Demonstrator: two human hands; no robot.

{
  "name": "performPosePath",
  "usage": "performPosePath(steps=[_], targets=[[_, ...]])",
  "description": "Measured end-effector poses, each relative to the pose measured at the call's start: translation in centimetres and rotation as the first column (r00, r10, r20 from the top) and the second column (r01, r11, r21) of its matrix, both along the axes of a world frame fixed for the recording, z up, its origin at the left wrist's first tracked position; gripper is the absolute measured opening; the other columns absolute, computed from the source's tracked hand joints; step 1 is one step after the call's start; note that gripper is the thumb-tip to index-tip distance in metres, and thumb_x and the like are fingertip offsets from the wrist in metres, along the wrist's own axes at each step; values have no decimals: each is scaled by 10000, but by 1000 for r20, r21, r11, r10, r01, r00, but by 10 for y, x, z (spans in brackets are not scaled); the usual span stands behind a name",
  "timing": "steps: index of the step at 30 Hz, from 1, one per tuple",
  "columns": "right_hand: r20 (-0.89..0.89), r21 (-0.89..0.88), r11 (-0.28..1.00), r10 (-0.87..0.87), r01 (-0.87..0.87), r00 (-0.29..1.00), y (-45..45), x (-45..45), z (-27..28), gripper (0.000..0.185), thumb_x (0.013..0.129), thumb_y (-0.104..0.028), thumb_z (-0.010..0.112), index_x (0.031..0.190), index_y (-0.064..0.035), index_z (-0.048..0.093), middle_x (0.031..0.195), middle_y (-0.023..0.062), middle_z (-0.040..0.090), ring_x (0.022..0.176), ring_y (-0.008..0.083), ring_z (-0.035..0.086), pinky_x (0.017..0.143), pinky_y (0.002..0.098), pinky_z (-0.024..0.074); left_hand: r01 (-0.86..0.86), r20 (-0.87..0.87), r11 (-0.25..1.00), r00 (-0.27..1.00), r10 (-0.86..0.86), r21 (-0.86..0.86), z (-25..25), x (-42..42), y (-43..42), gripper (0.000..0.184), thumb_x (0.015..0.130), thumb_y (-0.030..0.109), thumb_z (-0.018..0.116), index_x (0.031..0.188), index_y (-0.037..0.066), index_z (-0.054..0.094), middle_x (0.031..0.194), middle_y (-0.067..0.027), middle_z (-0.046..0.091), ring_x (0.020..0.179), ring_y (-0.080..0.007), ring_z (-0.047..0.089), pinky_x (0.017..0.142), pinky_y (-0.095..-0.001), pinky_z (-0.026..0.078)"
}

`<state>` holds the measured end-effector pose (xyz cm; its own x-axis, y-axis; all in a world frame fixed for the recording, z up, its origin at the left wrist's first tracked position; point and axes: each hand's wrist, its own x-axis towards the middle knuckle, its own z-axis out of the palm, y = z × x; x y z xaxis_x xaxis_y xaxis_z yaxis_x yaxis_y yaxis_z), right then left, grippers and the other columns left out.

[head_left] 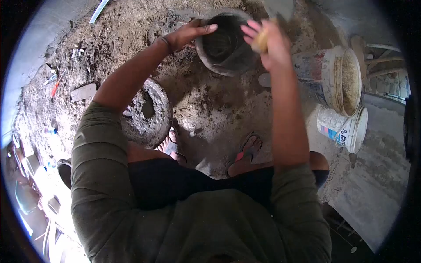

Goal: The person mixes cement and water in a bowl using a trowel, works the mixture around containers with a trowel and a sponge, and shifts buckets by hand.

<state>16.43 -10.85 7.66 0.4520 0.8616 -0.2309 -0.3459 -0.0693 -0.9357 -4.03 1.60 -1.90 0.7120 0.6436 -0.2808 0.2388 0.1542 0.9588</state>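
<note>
A round dark basin (228,69) with a mud-smeared rim stands on the dirt ground in front of me. My left hand (193,34) grips its left rim, thumb lying over the edge. Over the basin's right side is my right hand (271,39), somewhat blurred, holding a yellowish sponge-like block (262,40) against the palm. The fingers of that hand reach toward the basin's inside, which looks grey and wet. To the lower left, a second round container (163,103), coated in mud, has lumpy grey material in it.
On the right, a large dirty bucket (335,79) lies tipped, beside a smaller white bucket (351,129). A flat grey block (83,92) and a red-handled tool (56,87) are at left. My sandalled feet stand below the basin.
</note>
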Motion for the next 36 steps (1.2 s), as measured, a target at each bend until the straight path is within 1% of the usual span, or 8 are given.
performPosePath(steps=[3, 6, 7, 10, 17, 20, 27, 36], targets=[[42, -26, 987, 160, -159, 986, 38, 2, -3, 418, 929, -247, 619, 1222, 18, 481, 1093, 190, 639, 924, 311, 700, 695, 353, 585, 165, 189, 940, 955, -228, 299, -10, 19, -10, 834, 822, 485, 736, 1430, 59, 355, 1421, -218, 448, 1313, -326, 470, 1036, -453, 436], [192, -108, 945, 323, -307, 927, 54, -15, -4, 474, 900, -254, 658, 1242, 24, 487, 1082, 161, 619, 926, 325, 704, 650, 373, 600, 157, -275, 837, 961, -9, 523, -2, 38, -29, 898, 746, 399, 804, 1389, -46, 362, 1327, -270, 509, 1228, -387, 532, 983, -449, 471], [109, -274, 944, 220, -184, 969, 43, -20, 18, 553, 900, -188, 647, 1356, 44, 437, 1113, 231, 635, 953, 302, 652, 814, 394, 530, 95, -156, 818, 988, -6, 568, -28, 41, -18, 794, 731, 340, 807, 1348, -16, 455, 1264, -282, 544, 1141, -413, 573, 933, -454, 493], [471, -190, 966, 247, -176, 847, -7, 7, 34, 452, 907, -290, 666, 1230, -9, 520, 1010, 136, 654, 747, 214, 690, 600, 314, 563, -220, 21, 561, 941, 339, 798, -47, 40, -24, 577, 737, 291, 792, 1217, 34, 601, 1137, -260, 615, 1028, -413, 615, 872, -457, 511], [508, -801, 594, 741, -75, 438, -139, 63, 70, 574, 824, -197, 706, 1360, -69, 544, 925, 93, 680, 645, 177, 647, 542, 317, 495, -248, 164, 687, 969, 188, 683, -22, 52, -31, 324, 880, 329, 696, 1044, 50, 689, 878, -201, 668, 847, -390, 656, 748, -456, 530], [819, -573, 804, 556, -156, -142, -135, 75, -13, 459, 828, -152, 659, 1272, -45, 609, 955, 158, 690, 729, 305, 683, 600, 408, 520, -190, 145, 586, 982, 124, 788, -17, 63, -27, 328, 912, 351, 661, 1025, 44, 689, 848, -203, 664, 811, -399, 653, 712, -457, 530], [556, -817, 576, 795, 13, -242, -98, 14, -93, 225, 865, -88, 554, 1036, -8, 677, 985, 221, 670, 938, 399, 667, 794, 506, 543, -69, 81, 473, 997, -4, 878, -26, 61, -39, 364, 940, 365, 627, 1073, 28, 667, 815, -215, 657, 795, -389, 666, 684, -440, 528], [551, -835, 551, 835, 6, 13, -98, 76, -95, 479, 897, -247, 651, 1352, -147, 541, 897, 190, 661, 797, 335, 670, 697, 442, 535, -54, 107, 377, 987, -121, 925, -25, 66, -55, 302, 945, 326, 626, 1001, 30, 626, 822, -200, 651, 734, -383, 654, 632, -457, 526]])
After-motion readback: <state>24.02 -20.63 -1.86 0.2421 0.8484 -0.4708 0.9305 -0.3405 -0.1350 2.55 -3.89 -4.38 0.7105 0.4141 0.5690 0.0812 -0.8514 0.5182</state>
